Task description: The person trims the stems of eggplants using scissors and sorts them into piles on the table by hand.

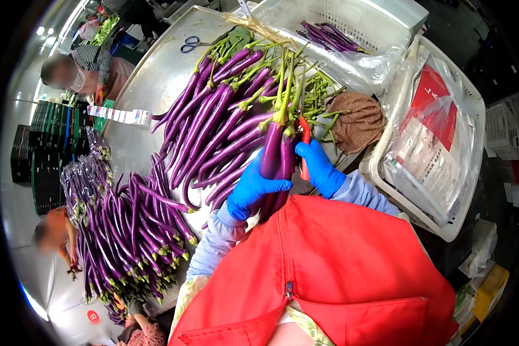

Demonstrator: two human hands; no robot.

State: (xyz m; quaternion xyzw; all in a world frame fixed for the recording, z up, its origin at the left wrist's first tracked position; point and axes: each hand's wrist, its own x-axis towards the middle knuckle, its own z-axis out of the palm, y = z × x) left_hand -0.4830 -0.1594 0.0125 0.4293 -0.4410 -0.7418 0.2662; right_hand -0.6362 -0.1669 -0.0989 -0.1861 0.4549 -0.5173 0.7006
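Note:
My left hand (251, 189), in a blue glove, is wrapped round a few long purple eggplants (271, 153) held with their green stems pointing away from me. My right hand (320, 167), also gloved in blue, grips red-handled shears (304, 151) beside the stem ends; the blades are mostly hidden behind the stems. Just beyond my hands lies a pile of long eggplants (213, 121) on the metal table (147, 81). Cut green stem pieces (317, 101) are heaped right of the held eggplants, next to a brown cloth (356, 122).
A second eggplant pile (130, 230) lies at left, with plastic-wrapped ones (86, 179) behind. Scissors (191, 44) and a label strip (119, 115) lie on the table. White baskets (473, 104) stand at right and back. Other people (92, 63) work along the left side.

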